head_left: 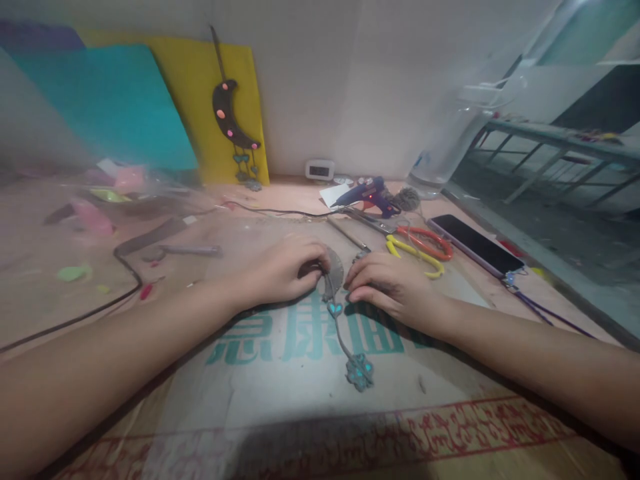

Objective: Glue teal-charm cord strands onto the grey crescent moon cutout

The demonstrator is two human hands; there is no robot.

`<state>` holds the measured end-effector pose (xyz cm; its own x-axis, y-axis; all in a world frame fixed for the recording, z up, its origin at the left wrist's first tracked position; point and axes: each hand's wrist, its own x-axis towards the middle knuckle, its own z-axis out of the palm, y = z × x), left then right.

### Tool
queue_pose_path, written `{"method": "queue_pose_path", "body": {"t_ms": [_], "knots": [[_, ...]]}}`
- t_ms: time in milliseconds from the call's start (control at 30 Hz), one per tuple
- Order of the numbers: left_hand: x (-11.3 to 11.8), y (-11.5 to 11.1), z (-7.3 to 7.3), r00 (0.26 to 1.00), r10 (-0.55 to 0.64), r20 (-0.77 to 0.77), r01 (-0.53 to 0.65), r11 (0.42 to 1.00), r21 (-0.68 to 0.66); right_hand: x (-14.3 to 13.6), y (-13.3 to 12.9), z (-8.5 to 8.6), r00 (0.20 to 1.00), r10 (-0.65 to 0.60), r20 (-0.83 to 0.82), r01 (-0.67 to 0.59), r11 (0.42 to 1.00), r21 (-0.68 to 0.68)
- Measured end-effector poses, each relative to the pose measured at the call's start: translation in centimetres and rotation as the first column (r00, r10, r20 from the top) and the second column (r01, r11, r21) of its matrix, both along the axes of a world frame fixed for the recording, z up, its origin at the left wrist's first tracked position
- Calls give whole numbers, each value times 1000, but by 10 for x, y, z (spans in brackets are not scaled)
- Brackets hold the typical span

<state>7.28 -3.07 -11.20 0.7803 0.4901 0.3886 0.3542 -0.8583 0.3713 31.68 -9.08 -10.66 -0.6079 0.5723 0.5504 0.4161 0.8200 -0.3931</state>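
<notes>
A grey crescent-shaped piece (333, 273) lies on the printed board (280, 393) in the middle. From it a grey cord runs toward me past a small heart with turquoise spots (335, 309) to a grey flower shape with turquoise spots (359, 372). My left hand (295, 267) has its fingers closed at the crescent's left edge, pinching the cord or the edge; which of them is hard to make out. Just right of the crescent, my right hand (387, 287) rests with fingers curled together, and whatever its fingertips may hold is hidden.
Scissors with red and yellow handles (425, 243), a blue glue gun (367, 195) and a phone (475, 243) lie behind and right. A black cable (127, 263) crosses the left side. A dark moon ornament (227, 117) hangs before yellow card; a clear bottle (443, 147) stands at back right.
</notes>
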Motion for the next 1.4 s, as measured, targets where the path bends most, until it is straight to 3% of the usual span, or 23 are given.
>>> {"method": "queue_pose_path", "body": {"t_ms": [300,600,733,867,1000,1100,1200,1300,1400], "knots": [[-2,0,0,999,-27,-30,29,997,78,-2,-4,0,987,39,158,-59,991,123],[-1,0,-1,999,-1,-40,4,997,72,-3,-4,0,981,53,189,-64,996,55],[0,0,-1,989,144,19,-144,990,10,-3,-6,2,984,-23,177,26,1000,-15],[0,4,0,935,351,50,-354,933,71,-3,-6,1,984,-32,176,35,999,-14],[-1,9,-2,931,362,-43,-357,929,91,-3,-6,0,982,-56,178,63,997,-33],[-1,10,-3,940,342,-3,-342,940,14,-3,-7,0,987,-66,150,73,996,-46],[-1,8,3,924,360,131,-325,917,-230,-2,-6,2,995,-86,47,87,996,-16],[-1,8,19,883,371,289,-236,881,-410,0,1,9,983,-181,-9,181,983,-28],[-4,5,44,851,346,395,-185,902,-390,1,13,25,963,-270,-10,266,954,-136]]}}
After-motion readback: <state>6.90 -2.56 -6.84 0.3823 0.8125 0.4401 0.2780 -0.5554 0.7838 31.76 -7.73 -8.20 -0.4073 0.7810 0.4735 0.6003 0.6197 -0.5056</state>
